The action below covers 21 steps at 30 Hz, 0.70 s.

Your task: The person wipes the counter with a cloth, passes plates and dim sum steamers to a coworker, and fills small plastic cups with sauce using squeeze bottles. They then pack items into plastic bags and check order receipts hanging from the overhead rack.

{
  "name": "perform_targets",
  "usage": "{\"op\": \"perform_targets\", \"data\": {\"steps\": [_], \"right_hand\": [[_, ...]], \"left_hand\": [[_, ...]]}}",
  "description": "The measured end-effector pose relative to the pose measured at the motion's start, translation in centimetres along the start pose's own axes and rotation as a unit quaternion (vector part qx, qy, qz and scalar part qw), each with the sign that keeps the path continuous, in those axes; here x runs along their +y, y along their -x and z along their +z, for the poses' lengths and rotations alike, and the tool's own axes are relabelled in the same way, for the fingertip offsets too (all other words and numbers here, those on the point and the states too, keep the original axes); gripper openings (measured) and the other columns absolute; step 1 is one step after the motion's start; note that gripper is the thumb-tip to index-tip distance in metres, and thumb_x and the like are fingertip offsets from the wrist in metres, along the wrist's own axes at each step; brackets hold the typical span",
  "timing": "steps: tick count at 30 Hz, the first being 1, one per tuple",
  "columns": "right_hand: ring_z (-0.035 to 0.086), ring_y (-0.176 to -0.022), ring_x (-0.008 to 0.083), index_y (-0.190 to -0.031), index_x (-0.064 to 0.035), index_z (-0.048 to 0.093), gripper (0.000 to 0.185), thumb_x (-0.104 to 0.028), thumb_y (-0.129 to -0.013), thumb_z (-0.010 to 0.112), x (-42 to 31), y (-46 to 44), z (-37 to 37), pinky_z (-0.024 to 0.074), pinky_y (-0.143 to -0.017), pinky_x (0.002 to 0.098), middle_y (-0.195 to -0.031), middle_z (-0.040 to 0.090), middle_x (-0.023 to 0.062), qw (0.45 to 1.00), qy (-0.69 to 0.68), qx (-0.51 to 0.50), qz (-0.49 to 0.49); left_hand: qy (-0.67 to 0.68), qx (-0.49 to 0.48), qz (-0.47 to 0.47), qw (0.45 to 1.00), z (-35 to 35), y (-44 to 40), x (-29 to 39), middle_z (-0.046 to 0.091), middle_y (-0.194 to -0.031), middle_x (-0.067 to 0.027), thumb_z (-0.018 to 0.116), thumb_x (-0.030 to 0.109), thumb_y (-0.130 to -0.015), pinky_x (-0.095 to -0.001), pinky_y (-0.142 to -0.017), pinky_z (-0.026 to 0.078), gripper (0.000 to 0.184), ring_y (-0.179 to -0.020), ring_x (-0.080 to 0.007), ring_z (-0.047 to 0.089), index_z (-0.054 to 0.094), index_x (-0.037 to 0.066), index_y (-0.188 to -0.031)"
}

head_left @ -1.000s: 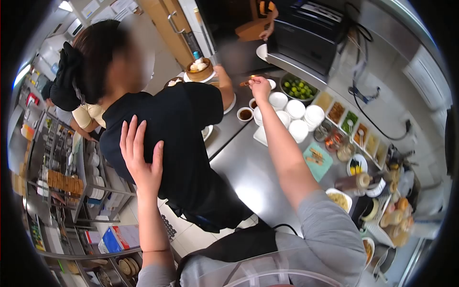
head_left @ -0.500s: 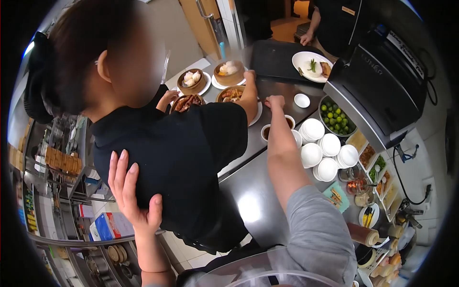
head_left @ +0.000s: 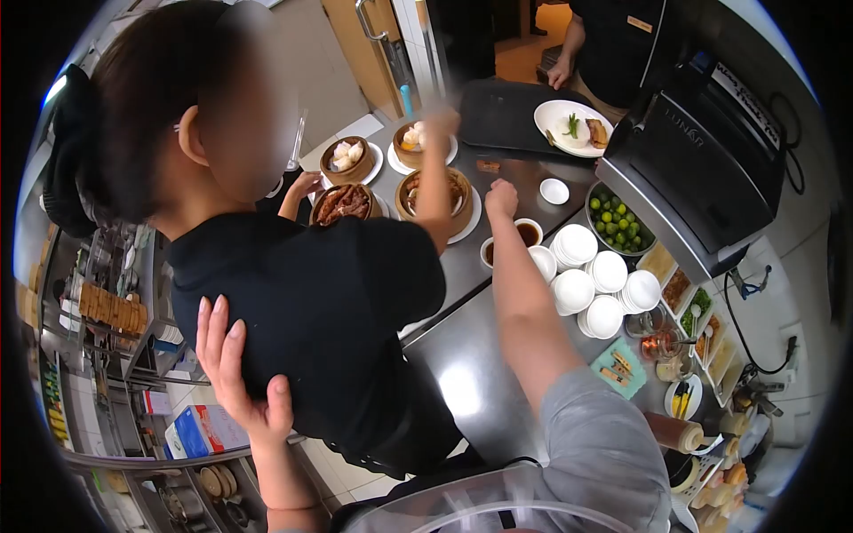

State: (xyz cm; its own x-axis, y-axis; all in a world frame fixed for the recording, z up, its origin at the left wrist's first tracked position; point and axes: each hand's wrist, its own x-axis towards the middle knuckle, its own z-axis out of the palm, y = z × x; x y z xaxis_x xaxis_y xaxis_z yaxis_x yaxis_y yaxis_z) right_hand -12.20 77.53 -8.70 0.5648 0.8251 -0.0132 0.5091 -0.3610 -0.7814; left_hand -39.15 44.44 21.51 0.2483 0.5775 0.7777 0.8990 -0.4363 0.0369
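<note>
Fingers (head_left: 213, 333) of the worker's left hand (head_left: 249, 395) were spread, thumb apart, against the back of a co-worker's black shirt (head_left: 311, 293) in the head camera's view of a restaurant kitchen. The right hand (head_left: 503, 199) reached over a steel counter (head_left: 458, 355) with its fingers curled inward; whether they pinched anything could not be told. Just beyond them, on the counter, lay a small brown piece (head_left: 488, 166), near the bamboo steamer (head_left: 407, 211) on its white plate. Dark-filled sauce cups (head_left: 528, 234) sat beside the right wrist, with stacked white bowls (head_left: 569, 291) by the forearm.

Good handling, in judgement, called for a light left palm, since a push might have jolted the co-worker's arm over the steamers. A raised right wrist and a forearm clear of cups and stacks seemed the safest way across, with fingertips alone meeting the small brown piece.
</note>
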Motion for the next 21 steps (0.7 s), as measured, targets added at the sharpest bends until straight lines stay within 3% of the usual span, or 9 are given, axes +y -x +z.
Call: {"op": "perform_targets", "data": {"steps": [2,4,5,7,8,10,11,13,21], "right_hand": [[0.056,-0.091,0.0325,-0.084,-0.0098,0.062,0.016,-0.007,-0.072,0.053,-0.6,-0.4,-0.3,0.0453,-0.079,0.0393,-0.094,0.060,0.0152,0.998,0.022,0.022,-0.048],[0.055,-0.096,0.0316,-0.099,-0.0039,0.059,0.024,-0.014,-0.078,0.050,-1.2,-1.0,-0.4,0.0458,-0.080,0.0375,-0.104,0.056,0.0161,0.988,0.090,-0.113,-0.045],[0.055,-0.096,0.0316,-0.099,-0.0039,0.059,0.024,-0.014,-0.078,0.050,-1.4,-1.2,0.4,0.0458,-0.080,0.0375,-0.104,0.056,0.0161,0.988,0.091,-0.117,-0.046],[0.051,-0.103,0.0305,-0.104,-0.0039,0.057,0.029,-0.016,-0.079,0.051,-1.8,-2.0,1.9,0.0432,-0.085,0.0370,-0.112,0.053,0.0164,0.979,0.067,-0.184,0.058],[0.051,-0.103,0.0305,-0.104,-0.0039,0.057,0.029,-0.016,-0.079,0.051,-1.3,-2.8,3.2,0.0432,-0.085,0.0370,-0.112,0.053,0.0164,0.978,0.068,-0.187,0.056],[0.062,-0.079,0.0282,-0.088,0.0009,0.062,0.024,-0.017,-0.072,0.060,-0.7,-3.9,4.6,0.0510,-0.063,0.0361,-0.088,0.062,0.0174,0.984,0.055,-0.161,0.054],[0.062,-0.079,0.0282,-0.088,0.0009,0.062,0.024,-0.017,-0.072,0.060,-0.7,-4.6,4.5,0.0510,-0.063,0.0361,-0.088,0.062,0.0174,0.984,0.055,-0.162,0.053],[0.049,-0.107,0.0292,-0.108,-0.0030,0.054,0.034,-0.017,-0.077,0.054,-1.0,-5.4,3.6,0.0409,-0.088,0.0367,-0.115,0.051,0.0164,0.966,0.041,-0.236,0.096],[0.052,-0.102,0.0281,-0.101,-0.0010,0.058,0.033,-0.017,-0.072,0.062,-0.3,-8.5,-0.1,0.0436,-0.085,0.0352,-0.110,0.054,0.0174,0.982,0.067,-0.154,0.084]], "left_hand": [[0.012,0.011,-0.002,1.000,-0.2,0.4,-0.4,0.043,-0.120,-0.0231,0.045,0.040,-0.082,-0.0475,-0.095,0.025,0.049,-0.114,-0.0407,0.037,0.044,0.002,-0.114],[0.023,0.028,0.003,0.999,-0.4,1.0,-1.0,0.042,-0.121,-0.0240,0.043,0.041,-0.083,-0.0488,-0.096,0.024,0.051,-0.113,-0.0412,0.037,0.042,0.003,-0.116],[0.021,0.026,0.001,0.999,-0.4,1.1,-1.2,0.042,-0.121,-0.0240,0.043,0.041,-0.083,-0.0488,-0.096,0.024,0.051,-0.113,-0.0412,0.037,0.042,0.003,-0.116],[0.013,0.032,-0.007,0.999,-0.5,1.2,-1.0,0.041,-0.121,-0.0240,0.043,0.042,-0.083,-0.0488,-0.096,0.024,0.052,-0.113,-0.0416,0.037,0.041,0.003,-0.118],[0.008,0.028,-0.013,0.999,-0.4,1.1,-0.8,0.041,-0.121,-0.0239,0.043,0.042,-0.083,-0.0488,-0.096,0.024,0.052,-0.113,-0.0412,0.037,0.041,0.003,-0.118],[-0.008,0.018,-0.018,1.000,-0.7,1.0,-0.5,0.041,-0.121,-0.0238,0.043,0.042,-0.083,-0.0489,-0.096,0.024,0.052,-0.113,-0.0411,0.037,0.041,0.003,-0.118],[-0.019,0.008,-0.020,1.000,-0.8,1.0,-0.4,0.041,-0.122,-0.0237,0.043,0.042,-0.083,-0.0489,-0.096,0.024,0.053,-0.113,-0.0410,0.037,0.041,0.003,-0.118],[-0.027,0.006,-0.027,0.999,-0.9,1.2,-0.1,0.042,-0.121,-0.0234,0.043,0.043,-0.083,-0.0491,-0.096,0.024,0.053,-0.113,-0.0409,0.037,0.041,0.003,-0.118],[-0.039,-0.013,-0.041,0.998,-1.4,1.9,0.5,0.039,-0.123,-0.0246,0.038,0.044,-0.085,-0.0455,-0.099,0.022,0.054,-0.116,-0.0373,0.036,0.040,0.001,-0.118]]}}
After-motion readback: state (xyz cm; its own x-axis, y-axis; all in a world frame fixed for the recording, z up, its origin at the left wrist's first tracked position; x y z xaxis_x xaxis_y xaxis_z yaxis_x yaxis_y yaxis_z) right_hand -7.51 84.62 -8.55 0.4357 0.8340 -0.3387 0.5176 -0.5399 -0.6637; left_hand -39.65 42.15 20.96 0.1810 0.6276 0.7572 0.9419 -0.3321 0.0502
